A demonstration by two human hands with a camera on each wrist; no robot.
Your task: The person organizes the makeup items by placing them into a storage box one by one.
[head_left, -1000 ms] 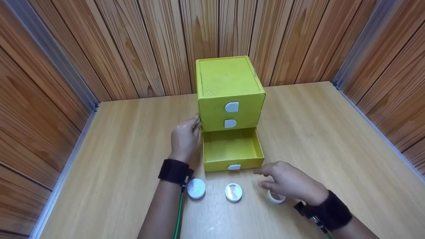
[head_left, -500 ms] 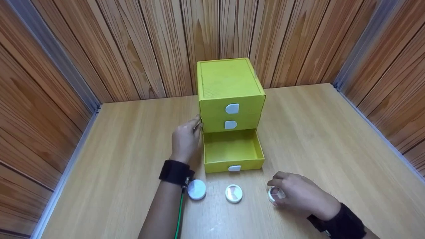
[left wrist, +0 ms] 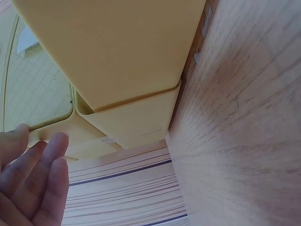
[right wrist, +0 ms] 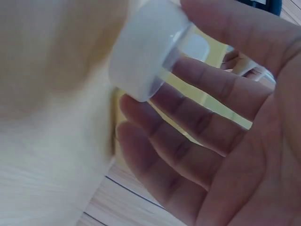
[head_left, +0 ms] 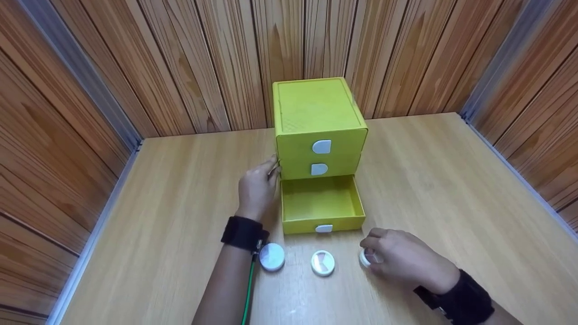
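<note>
A yellow drawer unit (head_left: 321, 108) stands on the table with its bottom drawer (head_left: 323, 225) pulled out; no contents show inside. My left hand (head_left: 257, 187) rests its fingertips against the unit's left side, fingers loosely bent in the left wrist view. My right hand (head_left: 408, 259) pinches a small round white case (right wrist: 146, 52) between thumb and fingers, its rim tilted in the right wrist view. In the head view the fingers cover most of that case. Two similar round cases lie in front of the drawer: one in the middle (head_left: 323, 263) with a divided clear top, one at the left (head_left: 272, 257) by my left wrist.
The wooden table (head_left: 180, 216) meets wood-panelled walls (head_left: 203, 63) at the back and both sides. A green cable (head_left: 248, 293) runs along my left forearm. The pulled-out drawer juts toward the two lying cases.
My right hand has drawn back from near the drawer's front corner, come down onto the right-hand case and taken it between thumb and fingers. The left hand stays at the unit's side.
</note>
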